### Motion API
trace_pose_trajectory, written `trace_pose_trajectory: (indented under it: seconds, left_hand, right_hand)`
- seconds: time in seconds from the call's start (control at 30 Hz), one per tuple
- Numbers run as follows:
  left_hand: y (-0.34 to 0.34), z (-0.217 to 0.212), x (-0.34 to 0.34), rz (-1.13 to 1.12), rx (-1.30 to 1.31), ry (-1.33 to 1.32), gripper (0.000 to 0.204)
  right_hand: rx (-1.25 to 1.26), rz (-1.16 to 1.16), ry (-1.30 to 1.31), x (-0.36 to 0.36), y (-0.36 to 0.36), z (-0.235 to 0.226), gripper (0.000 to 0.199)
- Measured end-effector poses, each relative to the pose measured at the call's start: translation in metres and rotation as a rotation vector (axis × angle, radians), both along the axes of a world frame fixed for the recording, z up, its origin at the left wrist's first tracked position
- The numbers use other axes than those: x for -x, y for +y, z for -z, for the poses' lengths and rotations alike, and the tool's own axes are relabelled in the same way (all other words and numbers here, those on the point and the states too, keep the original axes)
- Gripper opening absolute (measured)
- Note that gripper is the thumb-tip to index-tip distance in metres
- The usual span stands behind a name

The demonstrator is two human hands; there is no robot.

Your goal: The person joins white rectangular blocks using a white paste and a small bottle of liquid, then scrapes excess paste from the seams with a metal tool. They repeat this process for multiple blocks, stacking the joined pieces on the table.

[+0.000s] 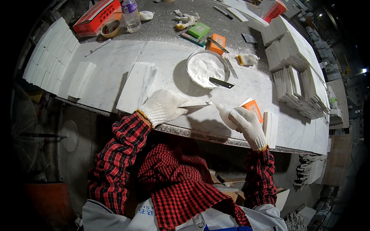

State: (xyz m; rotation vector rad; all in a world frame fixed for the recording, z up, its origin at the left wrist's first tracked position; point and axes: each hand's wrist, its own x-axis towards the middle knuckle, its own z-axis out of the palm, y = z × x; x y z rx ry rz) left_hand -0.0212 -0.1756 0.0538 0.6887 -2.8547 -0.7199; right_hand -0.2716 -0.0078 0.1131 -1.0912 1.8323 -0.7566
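Observation:
My left hand (165, 106), in a white knit glove, is closed on a thin white marble strip (197, 104) that points to the right above the table's near edge. My right hand (249, 128), gloved alike, grips a small translucent squeeze bottle (225, 116). The bottle's narrow nozzle tilts up toward the strip's end; whether they touch I cannot tell. Beyond both hands stands a round bowl (188, 72) of white paste, with a dark blade (221, 82) resting on its rim. Flat white marble pieces (135, 86) lie just left of my left hand.
Marble stacks rise at the left (52, 54) and right (295, 67). An orange box (253, 109) and a marble piece (271, 129) sit by my right hand. Farther back are a green box (199, 30), a clear bottle (132, 19), a tape roll (110, 29) and gloves (187, 20).

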Motion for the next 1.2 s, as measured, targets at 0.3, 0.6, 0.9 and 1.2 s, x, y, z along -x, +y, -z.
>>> trace_pose_trajectory:
  seconds: [0.3,0.6,0.9,1.2]
  left_hand:
    - [0.0,0.001,0.0,0.008,0.019,0.008,0.055]
    - [-0.001,0.0,0.001,0.002,0.013,-0.057,0.054]
    - [-0.001,0.002,0.0,-0.007,0.009,-0.068,0.055]
    - [-0.001,0.006,0.0,-0.005,0.026,-0.026,0.052]
  right_hand:
    - [0.003,0.004,0.006,0.001,0.0,0.0,0.048]
    - [-0.001,0.001,0.022,-0.001,-0.001,-0.001,0.049]
    - [0.019,0.022,0.009,-0.001,0.0,-0.001,0.051]
    - [0.021,0.022,0.022,0.0,0.001,0.001,0.051]
